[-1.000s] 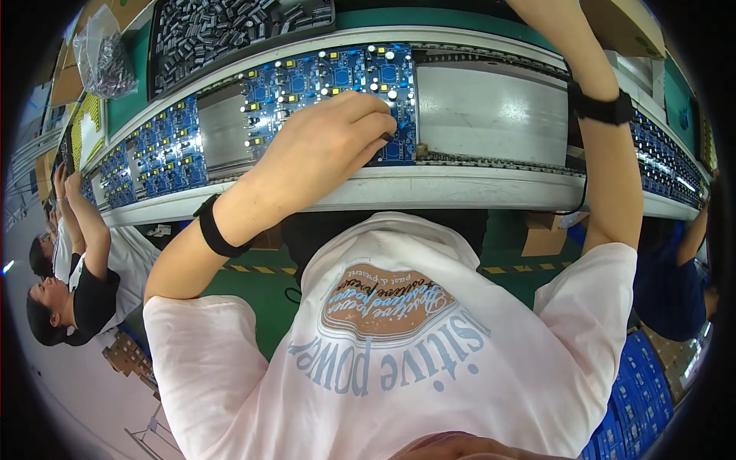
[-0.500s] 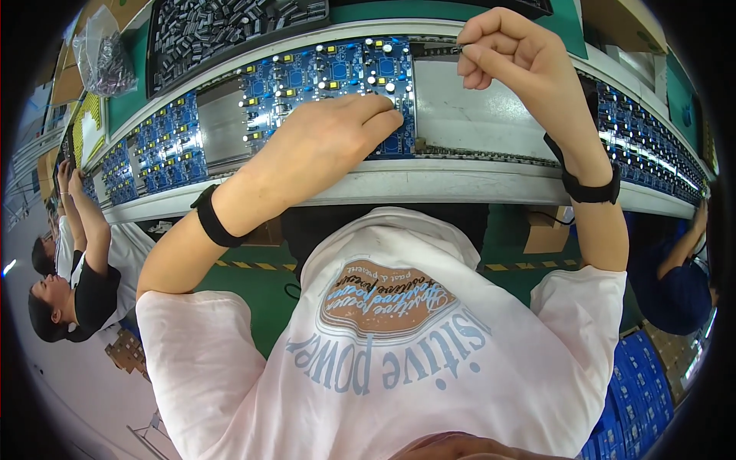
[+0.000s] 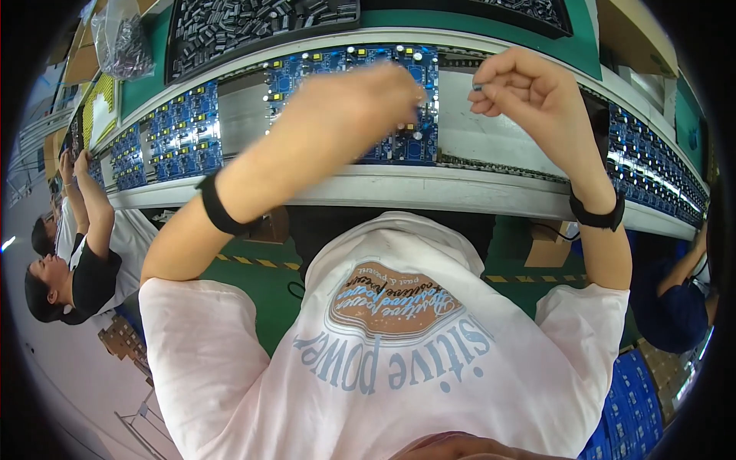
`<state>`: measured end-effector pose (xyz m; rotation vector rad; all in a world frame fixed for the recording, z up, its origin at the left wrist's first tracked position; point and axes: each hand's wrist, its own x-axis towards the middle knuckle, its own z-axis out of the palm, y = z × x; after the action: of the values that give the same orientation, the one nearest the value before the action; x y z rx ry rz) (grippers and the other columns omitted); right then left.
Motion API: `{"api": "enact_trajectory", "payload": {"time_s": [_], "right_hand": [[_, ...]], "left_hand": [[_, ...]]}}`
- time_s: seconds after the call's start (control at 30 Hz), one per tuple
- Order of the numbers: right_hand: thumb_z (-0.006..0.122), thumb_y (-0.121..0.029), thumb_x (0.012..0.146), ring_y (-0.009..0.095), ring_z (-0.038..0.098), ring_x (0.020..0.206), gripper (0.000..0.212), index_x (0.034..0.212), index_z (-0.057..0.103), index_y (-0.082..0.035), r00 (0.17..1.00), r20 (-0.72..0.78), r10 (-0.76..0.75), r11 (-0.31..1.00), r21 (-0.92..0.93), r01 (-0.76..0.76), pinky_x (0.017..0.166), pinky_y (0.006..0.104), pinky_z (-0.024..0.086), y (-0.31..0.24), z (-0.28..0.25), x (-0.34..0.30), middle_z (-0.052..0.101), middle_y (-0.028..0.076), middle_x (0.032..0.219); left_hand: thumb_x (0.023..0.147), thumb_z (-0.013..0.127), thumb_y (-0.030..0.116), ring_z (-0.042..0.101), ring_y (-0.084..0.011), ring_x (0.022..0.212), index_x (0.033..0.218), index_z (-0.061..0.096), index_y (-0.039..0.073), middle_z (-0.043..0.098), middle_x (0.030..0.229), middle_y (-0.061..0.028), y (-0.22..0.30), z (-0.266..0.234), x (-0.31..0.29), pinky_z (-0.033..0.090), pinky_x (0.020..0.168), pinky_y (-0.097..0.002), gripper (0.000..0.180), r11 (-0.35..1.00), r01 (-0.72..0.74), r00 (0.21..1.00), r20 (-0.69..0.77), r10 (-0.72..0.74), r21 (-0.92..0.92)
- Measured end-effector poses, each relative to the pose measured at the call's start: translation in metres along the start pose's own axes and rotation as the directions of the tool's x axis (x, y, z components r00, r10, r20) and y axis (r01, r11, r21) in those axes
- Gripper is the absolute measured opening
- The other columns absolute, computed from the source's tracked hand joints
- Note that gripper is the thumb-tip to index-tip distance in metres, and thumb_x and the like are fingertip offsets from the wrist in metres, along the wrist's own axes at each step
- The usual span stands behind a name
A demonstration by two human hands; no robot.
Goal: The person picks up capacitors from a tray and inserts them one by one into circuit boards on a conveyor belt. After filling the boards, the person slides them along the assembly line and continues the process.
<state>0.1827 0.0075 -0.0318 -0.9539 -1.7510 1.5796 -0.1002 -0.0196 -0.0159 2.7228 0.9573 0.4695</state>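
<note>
A blue circuit board (image 3: 427,146) with rows of white, yellow and blue parts lies on the conveyor rails in front of me. Over its middle hangs my left hand (image 3: 349,103), smeared by motion, so its fingers and anything in them cannot be made out. My right hand (image 3: 525,84) is held above the bare conveyor bed, right of the board. Its thumb and forefinger pinch a small dark cylindrical component (image 3: 478,87), while the other fingers curl in. Each wrist wears a black band.
Behind the conveyor stands a black tray (image 3: 264,47) of loose dark cylindrical components, with a second tray (image 3: 563,24) farther right. A clear bag (image 3: 123,46) sits at far left. More boards (image 3: 184,130) lie left and right along the line (image 3: 368,188). Co-workers (image 3: 84,268) are at both sides.
My left hand has lifted off the board's near part and shifted away from me, now blurred. My right hand has come down nearer, still pinching the small component. The whole view has shifted slightly.
</note>
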Motion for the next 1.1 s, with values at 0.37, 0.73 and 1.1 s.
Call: {"api": "enact_trajectory", "payload": {"time_s": [0.37,0.73,1.1], "right_hand": [[0.065,-0.001,0.098,0.013,0.073,0.094,0.012,0.109,0.067,0.004,0.976,0.09,0.199,0.965,-0.194,-0.179,0.084,0.0259,0.058,-0.007,0.025,-0.008,0.074,0.007,0.098],[0.071,-0.006,0.092,0.025,0.072,0.078,0.015,0.106,0.069,-0.001,0.99,0.138,-0.016,0.845,-0.527,0.087,0.071,0.0323,0.057,0.009,0.034,-0.009,0.074,0.012,0.094],[0.071,-0.01,0.091,0.032,0.069,0.077,0.016,0.106,0.067,-0.008,0.965,0.234,-0.116,0.588,-0.767,0.257,0.064,0.04,0.055,-0.002,0.043,-0.017,0.071,0.009,0.09]], "left_hand": [[0.085,0.07,0.009,0.069,-0.0391,0.09,0.099,0.075,-0.001,0.073,0.094,-0.0209,-0.087,-0.054,0.037,0.056,0.083,-0.0443,0.017,0.883,0.432,0.899,-0.01,-0.438,0.182],[0.096,0.063,-0.002,0.064,-0.0156,0.078,0.109,0.065,-0.003,0.066,0.089,-0.0134,-0.042,-0.069,0.026,0.052,0.073,-0.0293,0.014,0.814,0.519,0.824,-0.102,-0.558,-0.26],[0.106,0.06,0.013,0.067,-0.0083,0.083,0.122,0.07,0.001,0.072,0.095,-0.0044,-0.046,-0.035,-0.011,0.056,0.073,-0.0241,0.023,0.451,0.359,0.874,0.125,-0.469,-0.817]]}}
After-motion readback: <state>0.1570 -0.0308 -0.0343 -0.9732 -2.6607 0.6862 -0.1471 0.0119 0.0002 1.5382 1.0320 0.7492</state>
